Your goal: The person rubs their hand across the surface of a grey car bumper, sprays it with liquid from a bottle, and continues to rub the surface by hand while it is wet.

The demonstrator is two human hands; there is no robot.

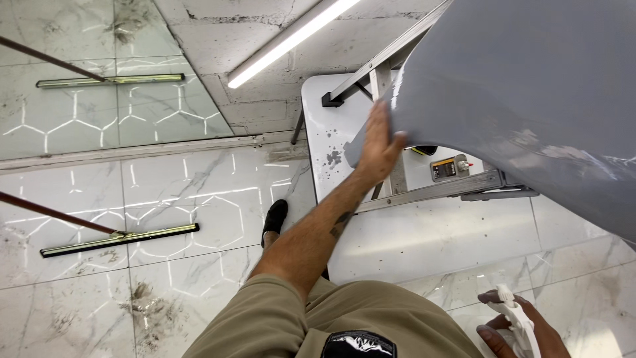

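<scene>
A large glossy grey body panel (pixel 530 86) lies on a metal stand (pixel 430 191) at the upper right. My left hand (pixel 379 142) grips the panel's lower left edge, thumb on the glossy face and fingers along the rim, with the forearm stretched out from my body. At the bottom right, my right hand (pixel 513 325) is closed around a white spray bottle (pixel 517 318), held low over the floor. Only the bottle's top shows.
A white table (pixel 424 238) stands under the stand, with a small grey and yellow device (pixel 449 168) on it. A squeegee (pixel 119 239) lies on the marble floor at left, and its reflection shows in a wall mirror. My black shoe (pixel 274 220) is by the table.
</scene>
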